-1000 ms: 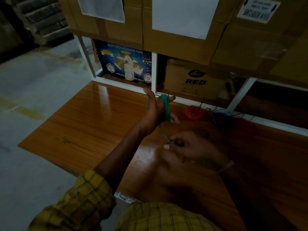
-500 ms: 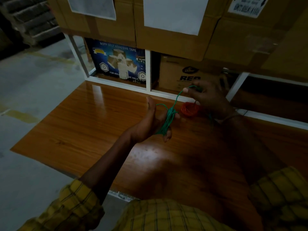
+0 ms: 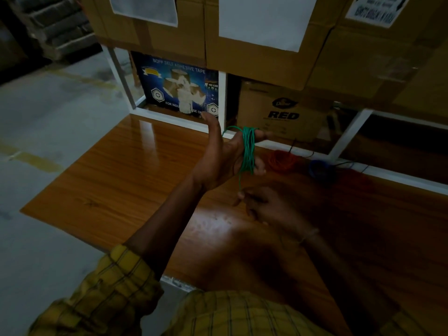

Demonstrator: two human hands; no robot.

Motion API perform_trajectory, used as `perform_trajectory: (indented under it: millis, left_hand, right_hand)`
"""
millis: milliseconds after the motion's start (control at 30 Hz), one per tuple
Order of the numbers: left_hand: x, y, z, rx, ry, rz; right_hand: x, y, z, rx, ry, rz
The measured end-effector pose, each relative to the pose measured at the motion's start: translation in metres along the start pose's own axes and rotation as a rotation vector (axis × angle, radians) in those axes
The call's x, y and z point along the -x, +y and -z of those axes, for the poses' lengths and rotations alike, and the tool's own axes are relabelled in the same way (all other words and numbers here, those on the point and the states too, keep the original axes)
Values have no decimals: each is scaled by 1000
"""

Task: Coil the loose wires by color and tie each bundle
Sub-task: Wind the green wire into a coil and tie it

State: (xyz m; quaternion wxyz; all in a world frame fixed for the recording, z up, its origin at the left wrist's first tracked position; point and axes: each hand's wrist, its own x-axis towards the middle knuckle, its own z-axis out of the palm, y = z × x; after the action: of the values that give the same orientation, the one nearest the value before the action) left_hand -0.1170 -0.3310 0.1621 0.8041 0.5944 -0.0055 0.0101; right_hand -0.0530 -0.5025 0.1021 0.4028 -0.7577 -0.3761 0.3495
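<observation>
Left hand [image 3: 225, 154] spread, thumb up, green wire [image 3: 248, 151] looped round its fingers. Right hand [image 3: 264, 204], just below in shadow, pinches the wire's tail. Beyond both hands: red coil [image 3: 281, 161], blue coil [image 3: 320, 169] on worktop [image 3: 121, 190], details too dim to read.

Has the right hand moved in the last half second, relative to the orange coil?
Yes. The right hand has pulled back from beside the orange coil, nearer the viewer, and now pinches the green wire below the left hand.

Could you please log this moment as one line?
green wire: looped round left hand | right hand: pinches its tail | red coil, blue coil: on table
</observation>
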Motion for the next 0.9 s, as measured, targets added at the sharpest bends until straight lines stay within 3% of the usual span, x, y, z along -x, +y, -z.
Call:
perform_trajectory:
  millis: [133, 233, 367, 433, 633, 767, 900]
  left_hand:
    - [-9, -3, 9, -55, 172, 25]
    - [-14, -9, 20, -315, 361, 10]
    - [-11, -11, 23, -296, 377, 82]
    - [-5, -15, 28, -347, 334, 100]
    - [19, -28, 28, -361, 112, 258]
    - [32, -27, 16, -291, -71, 293]
    - [40, -21, 11, -165, -132, 219]
  right_hand:
    - [11, -18, 5, 113, -65, 34]
    - [21, -29, 12, 174, -147, 54]
    - [36, -51, 32, 249, -323, 26]
    - [45, -65, 50, 230, -329, 63]
    - [26, -76, 108, 37, 40, 275]
    - [-19, -69, 118, 68, 238, 301]
    - [-52, -46, 113, 143, 330, 227]
